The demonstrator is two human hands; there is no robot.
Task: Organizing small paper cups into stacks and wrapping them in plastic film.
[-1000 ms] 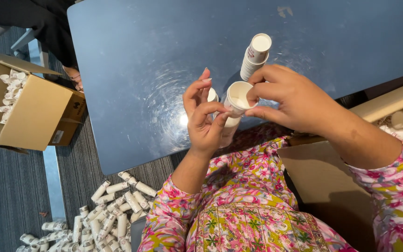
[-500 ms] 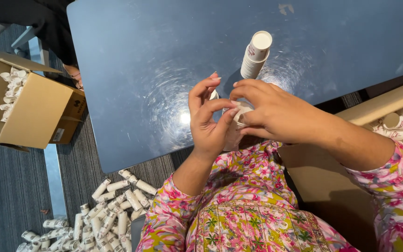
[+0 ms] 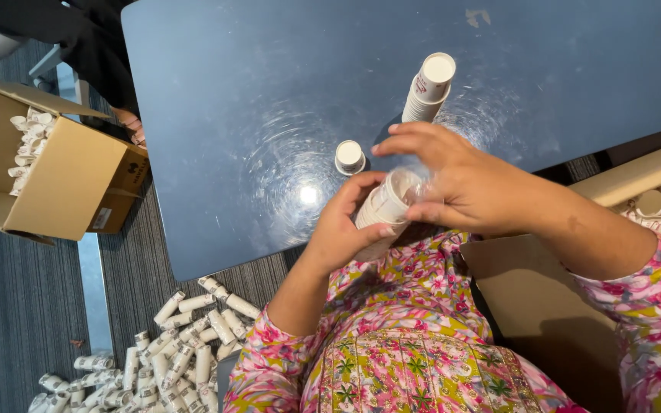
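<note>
Above the table's (image 3: 216,138) near edge, the left hand (image 3: 342,229) grips a stack of paper cups (image 3: 380,214) (tilted); the right hand (image 3: 460,183) pinches its top rim. A single cup (image 3: 350,157) and taller stack (image 3: 428,88) stand beyond.

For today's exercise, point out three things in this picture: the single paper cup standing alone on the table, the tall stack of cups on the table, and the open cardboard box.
single paper cup (image 3: 350,155), head view, on its white top.
tall stack of cups (image 3: 428,90), head view, on the upper side wall.
cardboard box (image 3: 66,180), head view, on the brown flap.
</note>
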